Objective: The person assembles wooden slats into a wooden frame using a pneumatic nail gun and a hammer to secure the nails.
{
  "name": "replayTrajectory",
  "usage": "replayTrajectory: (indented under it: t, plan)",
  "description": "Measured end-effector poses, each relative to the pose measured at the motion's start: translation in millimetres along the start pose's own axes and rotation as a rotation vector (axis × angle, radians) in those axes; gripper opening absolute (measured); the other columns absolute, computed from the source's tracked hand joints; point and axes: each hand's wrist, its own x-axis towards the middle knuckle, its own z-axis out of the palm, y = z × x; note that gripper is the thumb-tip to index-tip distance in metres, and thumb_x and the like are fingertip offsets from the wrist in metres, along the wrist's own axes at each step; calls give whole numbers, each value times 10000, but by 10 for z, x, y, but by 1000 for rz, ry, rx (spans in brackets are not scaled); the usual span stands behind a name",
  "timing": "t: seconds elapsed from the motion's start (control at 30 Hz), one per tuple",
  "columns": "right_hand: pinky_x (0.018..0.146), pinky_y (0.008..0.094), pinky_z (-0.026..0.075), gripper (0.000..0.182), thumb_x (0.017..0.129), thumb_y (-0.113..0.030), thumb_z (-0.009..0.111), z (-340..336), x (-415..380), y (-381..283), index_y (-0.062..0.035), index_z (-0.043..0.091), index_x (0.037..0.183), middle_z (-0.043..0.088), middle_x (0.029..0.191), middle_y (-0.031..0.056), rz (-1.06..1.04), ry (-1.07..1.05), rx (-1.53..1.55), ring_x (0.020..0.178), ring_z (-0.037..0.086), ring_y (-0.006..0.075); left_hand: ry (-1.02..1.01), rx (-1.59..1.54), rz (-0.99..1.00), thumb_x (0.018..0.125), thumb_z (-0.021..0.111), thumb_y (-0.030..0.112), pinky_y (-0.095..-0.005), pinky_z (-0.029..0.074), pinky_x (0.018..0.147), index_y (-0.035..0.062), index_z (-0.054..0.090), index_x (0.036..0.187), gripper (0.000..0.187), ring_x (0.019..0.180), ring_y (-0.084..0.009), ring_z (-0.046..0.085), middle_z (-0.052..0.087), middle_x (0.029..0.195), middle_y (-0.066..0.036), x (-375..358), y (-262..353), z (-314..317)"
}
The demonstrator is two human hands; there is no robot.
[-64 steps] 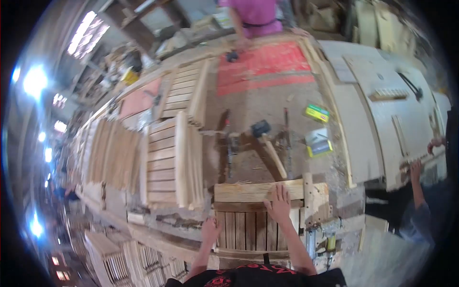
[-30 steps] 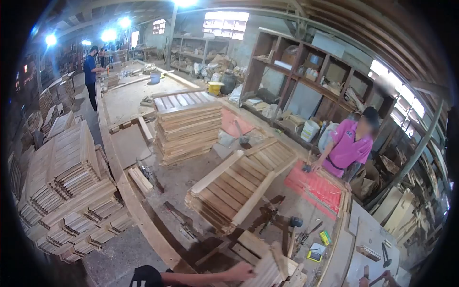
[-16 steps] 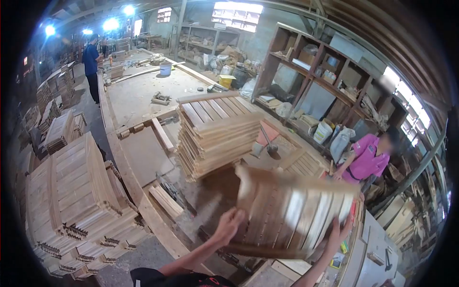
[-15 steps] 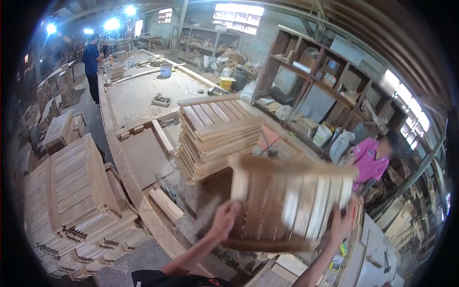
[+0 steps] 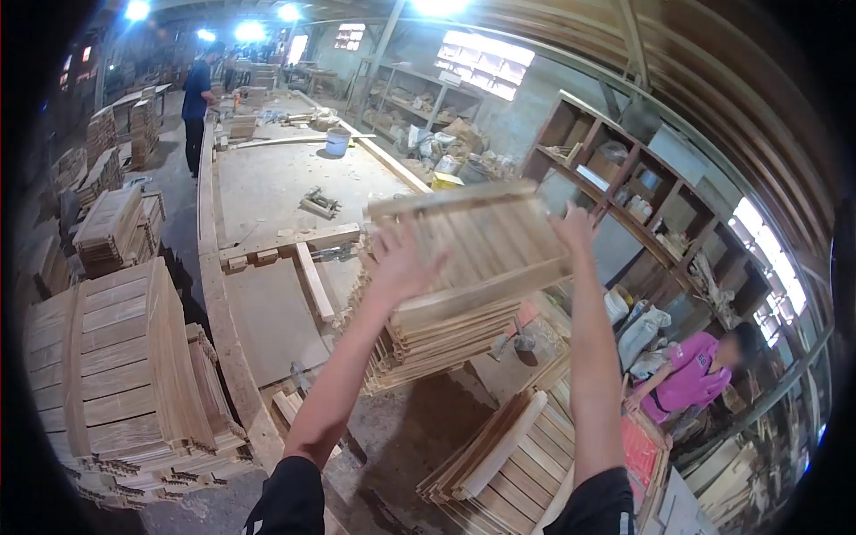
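Note:
A slatted wooden panel lies on or just above the top of a tall stack of similar panels; blur hides whether it touches. At the panel's near left side is my left hand, its fingers spread over the edge. My right hand is beside the far right corner, fingers apart and not wrapped around the wood. Closer to me, another pile of slatted panels sits at the lower right, under and beside my right forearm.
Large panel stacks stand on the floor at left. The long workbench carries a bucket and metal clamps. A person in a pink shirt is at right, near shelving; another in blue stands far left.
The panel, earlier held upright between both hands near me, has moved forward and tilted flat over the tall stack. My hands have reached out with it and their fingers have spread.

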Motion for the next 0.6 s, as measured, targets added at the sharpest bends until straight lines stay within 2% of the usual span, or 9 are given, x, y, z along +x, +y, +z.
replayTrajectory:
  t: [0.03, 0.13, 0.2, 0.23, 0.33, 0.4, 0.47, 0.53, 0.6]
  plan:
    - [1072, 553, 299, 623, 780, -443, 638, 176, -93, -99, -121, 573, 1309, 598, 1253, 195, 3, -52, 58, 1204, 512, 385, -92, 285, 22, 857, 635, 547, -681, 123, 1110, 48, 282, 1501, 888, 1471, -390, 97, 88, 1546, -331, 3, -5, -20]
    - [1044, 548, 321, 548, 806, -398, 630, 929, -862, -52, -68, 596, 1242, 598, 1241, 202, -112, -25, 193, 1213, 509, 349, -509, 444, 239, 843, 623, 565, -743, 137, 1056, 110, 375, 1467, 811, 1439, -436, 193, 192, 1524, -330, -86, -568, 593]
    - [1006, 486, 365, 486, 802, -362, 673, 949, -1741, 1, -56, 618, 1175, 610, 1220, 182, -260, 49, 322, 1191, 527, 360, -310, 470, 350, 825, 648, 516, -733, 188, 1040, 46, 473, 1354, 729, 1373, -443, 313, 362, 1425, -309, -83, -744, 899]
    - [1002, 477, 380, 472, 796, -342, 693, 831, -2181, 20, -54, 626, 1165, 616, 1216, 175, -239, -39, 366, 1174, 541, 362, -217, 486, 411, 816, 661, 492, -729, 214, 1032, 14, 521, 1297, 692, 1340, -447, 373, 446, 1376, -299, -91, -802, 991]
    - [962, 437, 444, 380, 798, -269, 720, 487, -3424, 434, -34, 663, 1091, 651, 1152, 161, -118, -232, 556, 1097, 595, 349, -238, 464, 544, 799, 674, 401, -624, 366, 977, -55, 594, 1038, 521, 1135, -423, 535, 599, 1099, -249, 74, -817, 1159]
    - [908, 397, 492, 306, 820, -241, 709, 162, -4137, 677, -18, 687, 1028, 679, 1076, 153, 166, -318, 673, 1012, 644, 295, -316, 370, 562, 797, 678, 343, -540, 427, 923, -77, 594, 947, 454, 1039, -407, 560, 600, 1012, -232, 233, -722, 1170]
    - [832, 311, 504, 222, 843, -162, 684, -170, -4840, 888, -16, 691, 1011, 705, 989, 94, 697, -379, 734, 923, 656, 187, -376, 304, 572, 789, 689, 279, -473, 463, 908, -84, 609, 846, 375, 994, -395, 580, 609, 952, -232, 362, -660, 1211]
    - [765, 292, 513, 218, 849, -151, 681, -384, -5554, 1281, -9, 687, 1014, 704, 939, 79, 754, -326, 600, 860, 650, 152, -405, 268, 580, 775, 706, 209, -423, 473, 931, -75, 640, 733, 294, 1003, -386, 595, 628, 919, -248, 494, -648, 1246]
    - [717, 288, 516, 218, 846, -159, 683, -731, -6064, 1458, -8, 682, 1003, 700, 873, 89, 789, -250, 493, 801, 654, 160, -396, 240, 654, 794, 694, 209, -453, 452, 946, -73, 636, 764, 290, 1019, -402, 583, 619, 952, -254, 529, -705, 1236]
